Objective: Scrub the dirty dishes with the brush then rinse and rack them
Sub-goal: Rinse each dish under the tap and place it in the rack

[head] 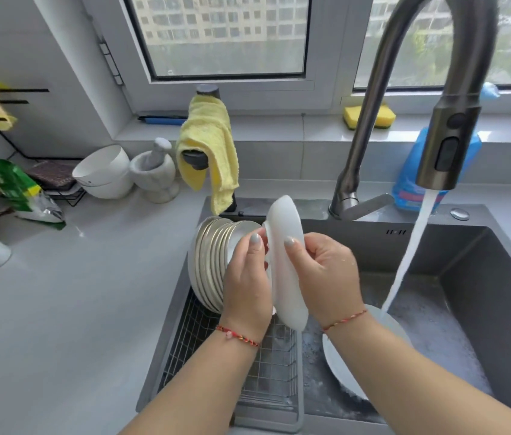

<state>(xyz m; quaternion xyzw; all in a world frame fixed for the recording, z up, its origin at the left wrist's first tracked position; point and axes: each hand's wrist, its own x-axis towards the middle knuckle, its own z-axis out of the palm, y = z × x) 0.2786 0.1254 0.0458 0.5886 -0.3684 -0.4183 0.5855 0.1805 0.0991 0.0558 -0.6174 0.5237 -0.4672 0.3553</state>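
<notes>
White plate held on edge, pinched by left hand and right hand, beside racked plates.

2 hands, 2 bowls, 2 bracelets

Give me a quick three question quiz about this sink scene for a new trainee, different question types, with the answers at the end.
1. True or false: the faucet is turned off.
2. Which hands hold the white plate? A) left hand only B) right hand only C) both
3. Where do the stacked plates stand: in the wire rack or on the counter?

Key:
1. False, water is running.
2. C.
3. In the wire rack, on edge, left of the held plate.
</notes>
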